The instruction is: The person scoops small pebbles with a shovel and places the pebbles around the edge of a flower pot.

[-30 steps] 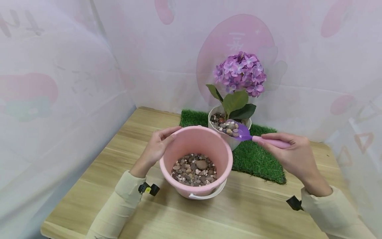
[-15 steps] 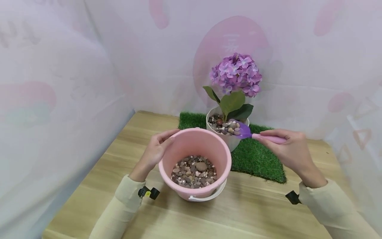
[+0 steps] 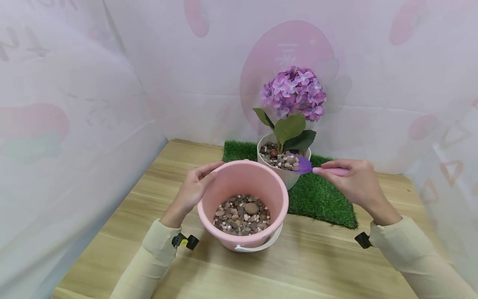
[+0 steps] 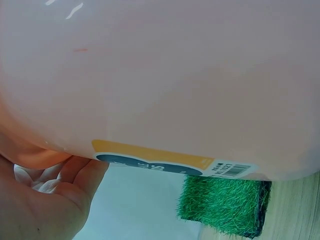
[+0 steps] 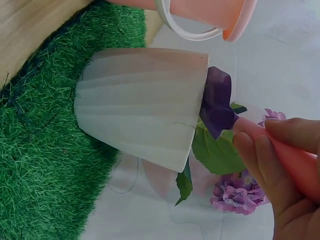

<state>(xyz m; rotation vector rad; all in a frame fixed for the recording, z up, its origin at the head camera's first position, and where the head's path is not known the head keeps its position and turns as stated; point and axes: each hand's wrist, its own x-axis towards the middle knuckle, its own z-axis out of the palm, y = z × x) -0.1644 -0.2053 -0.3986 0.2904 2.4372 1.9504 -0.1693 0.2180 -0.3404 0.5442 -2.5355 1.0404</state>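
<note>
My right hand (image 3: 352, 180) grips the pink handle of a small garden trowel (image 3: 304, 165), also seen in the right wrist view (image 5: 217, 102). Its purple blade, bearing pebbles, reaches over the rim of the white flowerpot (image 5: 140, 105). Inside the pot, pebbles (image 3: 267, 151) surround the stem of a purple hydrangea (image 3: 295, 92). My left hand (image 3: 194, 187) holds the left rim of a pink bucket (image 3: 242, 162), thumb over the edge. More pebbles (image 3: 242, 214) cover the bucket's bottom. How many stones lie on the blade is hard to tell against those in the pot.
The pot stands on a green artificial grass mat (image 3: 323, 203) at the back of the wooden table (image 3: 130, 232). Behind hangs a white printed cloth (image 3: 205, 83). The bucket's white handle (image 3: 259, 248) hangs down in front.
My right hand has moved slightly left, bringing the trowel's blade further over the pot and lower among its pebbles. The left hand stays on the bucket's rim; the head view has shifted a little.
</note>
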